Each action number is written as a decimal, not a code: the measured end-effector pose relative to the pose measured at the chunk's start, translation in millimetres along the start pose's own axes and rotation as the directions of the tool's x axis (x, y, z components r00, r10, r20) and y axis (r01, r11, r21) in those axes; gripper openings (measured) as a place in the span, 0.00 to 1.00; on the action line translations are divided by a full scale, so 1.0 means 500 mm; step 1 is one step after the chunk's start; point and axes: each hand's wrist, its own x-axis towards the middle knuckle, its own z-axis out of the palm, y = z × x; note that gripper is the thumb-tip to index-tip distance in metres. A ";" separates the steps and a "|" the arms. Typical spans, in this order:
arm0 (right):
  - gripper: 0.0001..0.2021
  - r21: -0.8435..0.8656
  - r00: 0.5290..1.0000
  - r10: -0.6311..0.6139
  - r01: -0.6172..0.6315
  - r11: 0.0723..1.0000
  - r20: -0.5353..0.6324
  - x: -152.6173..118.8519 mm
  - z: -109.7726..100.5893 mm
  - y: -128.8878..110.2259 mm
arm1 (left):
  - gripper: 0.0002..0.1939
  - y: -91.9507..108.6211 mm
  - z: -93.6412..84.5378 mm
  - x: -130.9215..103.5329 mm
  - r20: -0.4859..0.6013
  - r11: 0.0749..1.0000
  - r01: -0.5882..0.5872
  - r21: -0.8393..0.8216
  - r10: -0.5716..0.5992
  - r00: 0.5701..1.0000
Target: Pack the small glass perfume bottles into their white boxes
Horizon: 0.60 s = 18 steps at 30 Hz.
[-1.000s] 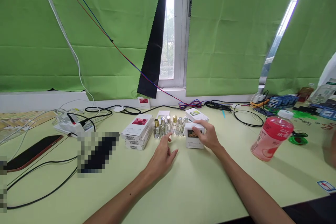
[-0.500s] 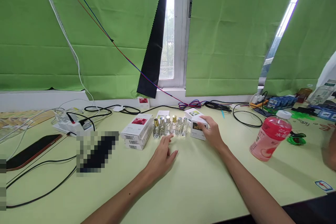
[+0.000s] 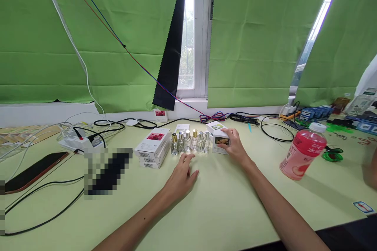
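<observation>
My right hand grips a small white box with a dark picture on its front, upright on the table. Behind that stands another white box with a green picture. In a row left of the gripped box are several small glass bottles with gold and silver caps. My left hand rests on the table just in front of the bottles, fingers loosely spread and holding nothing. Stacked white boxes with a red picture lie left of the bottles; a white box is partly hidden behind them.
On the right stands a pink drink bottle. A phone and a power strip with cables lie left. Black cable runs along the back below the green curtains. Part of another person shows at the right edge.
My right hand has shifted slightly on the box, and its front picture shows more fully. My left hand has barely moved. The whole view has shifted slightly.
</observation>
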 end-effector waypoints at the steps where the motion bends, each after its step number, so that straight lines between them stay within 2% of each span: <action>1: 0.25 -0.009 1.000 -0.003 0.003 1.000 0.002 -0.001 0.000 0.000 | 0.19 0.000 0.000 -0.001 0.001 1.000 0.000 0.002 0.000 1.000; 11: 0.23 -0.079 0.996 -0.002 -0.005 0.997 -0.084 -0.009 0.019 0.004 | 0.17 -0.010 0.005 -0.004 -0.001 1.000 -0.020 -0.002 0.020 1.000; 18: 0.27 -0.094 0.993 -0.021 0.010 0.996 -0.118 -0.009 0.025 -0.008 | 0.13 -0.012 0.006 -0.004 0.011 0.999 -0.042 0.016 0.042 0.999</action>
